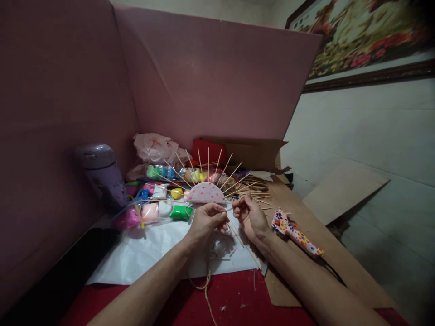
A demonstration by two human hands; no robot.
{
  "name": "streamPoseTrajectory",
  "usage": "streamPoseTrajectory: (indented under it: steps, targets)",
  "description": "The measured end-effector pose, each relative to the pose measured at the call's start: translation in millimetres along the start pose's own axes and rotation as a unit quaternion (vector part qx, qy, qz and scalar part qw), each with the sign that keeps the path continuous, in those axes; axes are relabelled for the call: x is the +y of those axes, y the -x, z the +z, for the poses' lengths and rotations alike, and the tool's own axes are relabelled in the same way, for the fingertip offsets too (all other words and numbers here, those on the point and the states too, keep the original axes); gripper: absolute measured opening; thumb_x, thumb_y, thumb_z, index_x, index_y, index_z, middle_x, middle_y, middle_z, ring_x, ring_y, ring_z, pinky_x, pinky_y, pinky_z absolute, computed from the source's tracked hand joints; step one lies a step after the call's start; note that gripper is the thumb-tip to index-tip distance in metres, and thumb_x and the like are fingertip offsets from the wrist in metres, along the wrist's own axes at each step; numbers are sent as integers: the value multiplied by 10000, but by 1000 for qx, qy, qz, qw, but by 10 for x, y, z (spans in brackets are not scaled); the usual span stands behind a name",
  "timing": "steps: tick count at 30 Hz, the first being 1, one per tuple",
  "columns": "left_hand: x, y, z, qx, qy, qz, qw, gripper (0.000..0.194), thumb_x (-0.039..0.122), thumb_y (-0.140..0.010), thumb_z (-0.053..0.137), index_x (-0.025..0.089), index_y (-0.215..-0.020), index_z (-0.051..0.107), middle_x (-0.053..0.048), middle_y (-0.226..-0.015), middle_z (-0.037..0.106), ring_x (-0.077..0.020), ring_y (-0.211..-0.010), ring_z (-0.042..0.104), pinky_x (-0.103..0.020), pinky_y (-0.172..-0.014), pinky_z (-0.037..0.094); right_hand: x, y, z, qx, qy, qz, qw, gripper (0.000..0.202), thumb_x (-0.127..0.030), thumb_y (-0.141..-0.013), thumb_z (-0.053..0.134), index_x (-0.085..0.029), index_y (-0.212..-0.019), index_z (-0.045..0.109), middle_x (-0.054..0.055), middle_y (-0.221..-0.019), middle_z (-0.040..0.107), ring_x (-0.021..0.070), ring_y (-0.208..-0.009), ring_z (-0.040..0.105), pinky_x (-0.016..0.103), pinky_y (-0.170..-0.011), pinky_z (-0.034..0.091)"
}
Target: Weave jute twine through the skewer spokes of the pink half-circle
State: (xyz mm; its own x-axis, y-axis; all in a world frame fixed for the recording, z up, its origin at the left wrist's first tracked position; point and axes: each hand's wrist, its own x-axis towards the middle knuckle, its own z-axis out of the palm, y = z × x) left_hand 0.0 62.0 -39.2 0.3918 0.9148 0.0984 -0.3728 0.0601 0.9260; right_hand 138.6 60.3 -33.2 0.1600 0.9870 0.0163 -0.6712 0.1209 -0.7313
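My left hand (210, 218) is closed in a pinch on a thin tan twine (208, 267), whose loose end hangs below it and curls over the table edge. Close beside it, my right hand (250, 217) also has its fingers pinched, and a short pale strand, seemingly the same twine, runs between the two hands. Just beyond my fingers stands a half-round, pale pink dotted piece (206, 194). Thin wooden sticks (208, 160) fan out from its curved edge. My fingers partly hide the strand.
Bagged coloured clay (181, 213) and a lilac bottle (103, 174) stand left. A flower-patterned glue gun (297, 234) with a cord lies on cardboard (343, 267) at right. Loose sticks (261, 197) lie behind my right hand. White sheeting (136, 258) covers part of the red tabletop (234, 299). Pink panels (210, 77) rise behind.
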Motion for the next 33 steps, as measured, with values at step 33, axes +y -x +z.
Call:
streamPoseTrajectory:
  steps: [33]
  targets:
    - [4,28,39,89,-107,13,990,181,279,-695,551,203,-822,448,69,-485,549,-93,-304,463,-169,-274,331,11,65,51,-48,26,-21,998,357,-472,-727,638,-189,-608,455,-37,-491,552,56,-357,378,161,-335,296]
